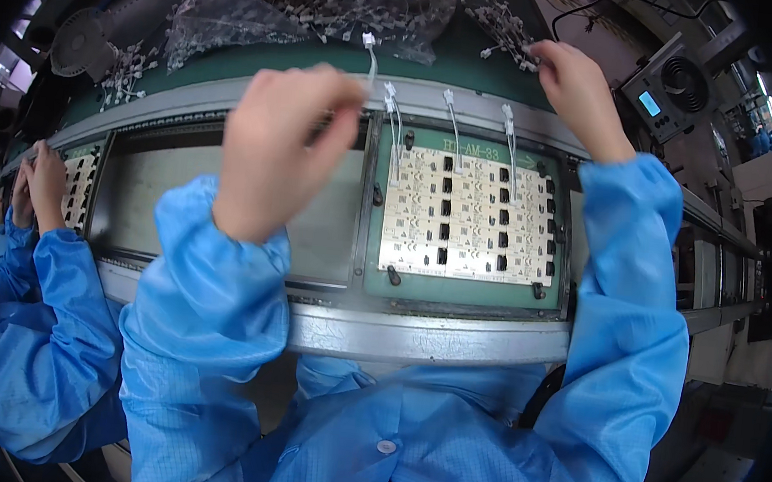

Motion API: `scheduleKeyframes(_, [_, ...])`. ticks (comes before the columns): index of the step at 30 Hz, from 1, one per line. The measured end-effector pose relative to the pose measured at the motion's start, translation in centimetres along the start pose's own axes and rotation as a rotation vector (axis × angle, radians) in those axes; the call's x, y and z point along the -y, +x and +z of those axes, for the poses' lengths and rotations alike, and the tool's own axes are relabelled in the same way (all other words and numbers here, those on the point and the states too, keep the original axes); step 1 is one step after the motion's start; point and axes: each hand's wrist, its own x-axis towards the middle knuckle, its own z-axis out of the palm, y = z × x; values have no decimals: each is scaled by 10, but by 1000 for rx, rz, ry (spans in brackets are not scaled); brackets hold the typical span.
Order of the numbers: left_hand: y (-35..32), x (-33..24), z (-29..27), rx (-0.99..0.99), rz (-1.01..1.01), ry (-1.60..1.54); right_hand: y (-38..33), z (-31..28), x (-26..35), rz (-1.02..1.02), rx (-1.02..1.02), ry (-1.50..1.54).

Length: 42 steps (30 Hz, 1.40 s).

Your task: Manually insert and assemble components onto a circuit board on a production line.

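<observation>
From where I stand, a green counter runs along the far side of the line, with a clear bag of white-tipped leads heaped on it and a loose pile of leads to the right. A fan stands at the far left, and a boxy device with a lit blue screen at the right. Nearer, two metal rails bound the work: the front rail crosses before the person's blue smock. At the left edge, a co-worker in blue bends over another board.

Between the rails, right of centre, the pale board panel lies flat on a green fixture, its long axis side to side; a printed arrow on the fixture points right. Several white leads run away from the person, lower ends over the panel, white plugs on the far rail.

The left hand is raised and blurred above the line, fingers curled at the near end of one lead, its plug pointing away; I cannot tell whether they grip it. The right hand reaches to the loose pile, fingertips bent in close together; whether they pinch a lead, I cannot tell.
</observation>
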Motion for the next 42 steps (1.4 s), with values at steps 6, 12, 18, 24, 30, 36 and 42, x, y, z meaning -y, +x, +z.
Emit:
scheduleKeyframes(6, [-25,-27,17,292,86,168,52,66,-30,198,140,-84])
scheduleKeyframes(12, [-25,-23,16,284,68,146,68,82,-32,199,150,-233])
scheduleKeyframes(18, [-18,-21,6,166,-40,184,78,31,9,637,-11,737])
scheduleKeyframes(24, [-30,-29,23,305,0,168,78,12,-41,315,-209,905])
scheduleKeyframes(30, [-38,-34,27,394,-86,160,41,-32,-9,300,-322,908])
scheduleKeyframes(36, [-35,-40,28,442,-123,99,-37,-70,30,387,-285,1001])
scheduleKeyframes(42, [-34,-39,18,509,-173,161,-72,-50,28,436,-297,1045])
